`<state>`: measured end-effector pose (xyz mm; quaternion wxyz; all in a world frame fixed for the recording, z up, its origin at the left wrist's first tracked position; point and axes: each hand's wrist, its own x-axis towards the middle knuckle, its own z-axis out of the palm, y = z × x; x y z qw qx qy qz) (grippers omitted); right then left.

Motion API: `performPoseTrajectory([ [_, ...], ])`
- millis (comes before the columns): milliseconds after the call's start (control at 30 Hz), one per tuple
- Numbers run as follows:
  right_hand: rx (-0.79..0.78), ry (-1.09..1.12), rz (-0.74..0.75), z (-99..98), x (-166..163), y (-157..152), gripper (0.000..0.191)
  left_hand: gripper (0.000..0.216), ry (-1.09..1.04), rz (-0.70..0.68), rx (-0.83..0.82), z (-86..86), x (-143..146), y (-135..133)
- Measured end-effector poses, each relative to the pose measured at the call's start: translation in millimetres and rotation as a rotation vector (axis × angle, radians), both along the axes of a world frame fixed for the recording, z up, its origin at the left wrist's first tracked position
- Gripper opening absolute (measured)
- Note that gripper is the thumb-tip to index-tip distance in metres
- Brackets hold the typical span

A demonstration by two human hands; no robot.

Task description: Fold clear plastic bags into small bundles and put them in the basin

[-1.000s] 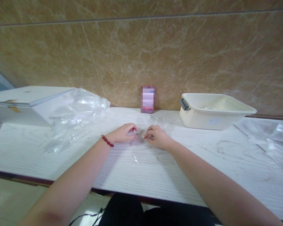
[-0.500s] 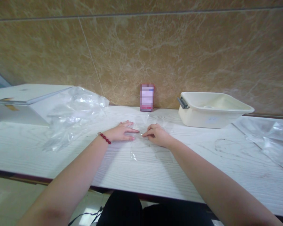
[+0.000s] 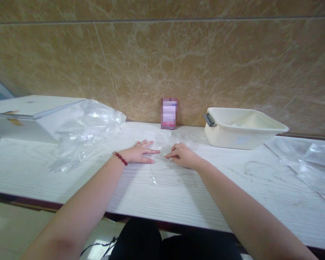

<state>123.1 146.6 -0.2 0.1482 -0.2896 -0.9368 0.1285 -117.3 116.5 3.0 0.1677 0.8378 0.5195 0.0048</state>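
Note:
A clear plastic bag [image 3: 165,173] lies flat on the white wood-grain table in front of me, its outline faint. My left hand [image 3: 141,152], with a red bead bracelet [image 3: 121,159] at the wrist, rests on the bag with fingers spread. Its index fingertip touches one end of a thin pale strip [image 3: 163,154]. At the strip's other end, my right hand [image 3: 184,156] has thumb and index finger pinched together. Whether the strip is part of the bag or a separate piece, I cannot tell.
Beyond the hands, a small pink-edged box with a blurred front [image 3: 169,113] stands against the marbled wall. A cream plastic bin [image 3: 230,139] with a grey handle is at the right. Clear plastic sheets [image 3: 86,126] lie beside a white box [image 3: 43,126] at left; more plastic [image 3: 308,159] lies far right.
My right fingertips have shifted slightly to the right, away from the left index finger, and more of the thin pale strip shows between them. My left hand stays put.

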Motion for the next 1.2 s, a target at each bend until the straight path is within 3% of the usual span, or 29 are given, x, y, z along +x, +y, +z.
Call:
performPoseTrajectory([
  [267,-0.029,-0.019,-0.096,3.8,5.7,6.2,0.027,0.058,0.011,-0.02,-0.008,-1.2,-1.7,1.9],
  [500,0.049,0.01,-0.151,6.2,-2.3,-6.4,0.025,0.06,0.027,-0.006,-0.007,-3.0,-1.6,2.8],
  [700,-0.06,-0.175,-0.192,6.0,-0.7,-3.0,0.034,0.06,0.063,-0.015,-0.023,1.5,-0.3,1.4],
  [967,-0.114,-0.144,-0.214,6.7,8.4,7.4,0.033,0.061,0.04,-0.017,-0.014,0.2,-4.4,1.3],
  [1200,-0.08,-0.111,-0.195,5.1,9.4,8.6,0.033,0.06,0.011,0.006,0.14,4.1,8.6,-0.7],
])
